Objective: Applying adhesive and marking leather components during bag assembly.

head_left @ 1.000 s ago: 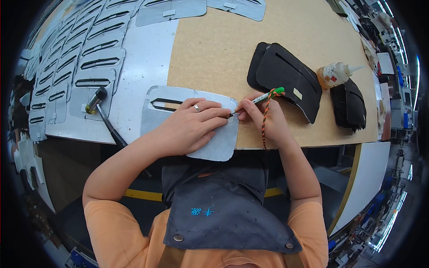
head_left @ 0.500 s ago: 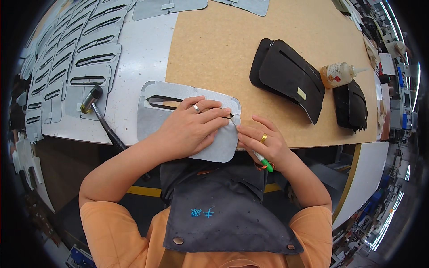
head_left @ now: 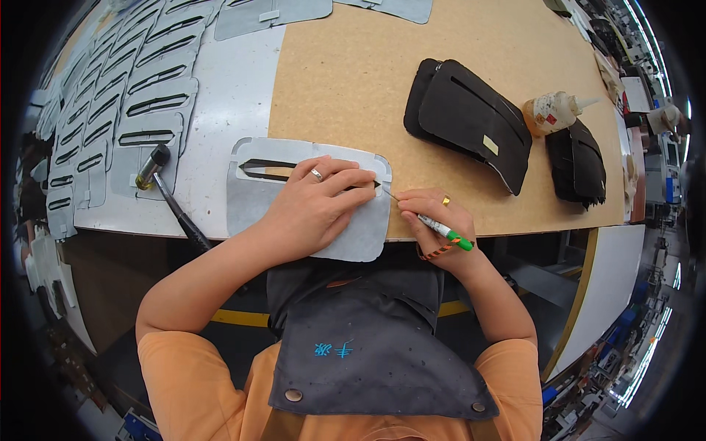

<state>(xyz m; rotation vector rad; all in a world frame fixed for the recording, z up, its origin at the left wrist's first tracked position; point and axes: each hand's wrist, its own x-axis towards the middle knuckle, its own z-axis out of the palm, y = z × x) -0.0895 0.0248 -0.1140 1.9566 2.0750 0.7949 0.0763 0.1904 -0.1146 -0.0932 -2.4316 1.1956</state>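
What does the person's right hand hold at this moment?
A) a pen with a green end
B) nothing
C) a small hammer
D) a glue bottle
A: the right hand grips a pen with a green end, tip at the grey template.

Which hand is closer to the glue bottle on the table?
Right. The right hand, holding a pen, lies below-left of the glue bottle; the left hand presses the grey template farther left.

Template point(head_left: 254, 202): the left hand point(head_left: 316, 209) is covering its middle, so most of the slot is hiding under the fingers.
Pen point(head_left: 434, 226): the right hand point(head_left: 434, 220) is hiding part of the barrel; the tip is too small to tell.
Grey pieces point(head_left: 110, 95): blurring and bending toward the left rim.
Top pieces point(head_left: 390, 7): the edge is cutting them off.
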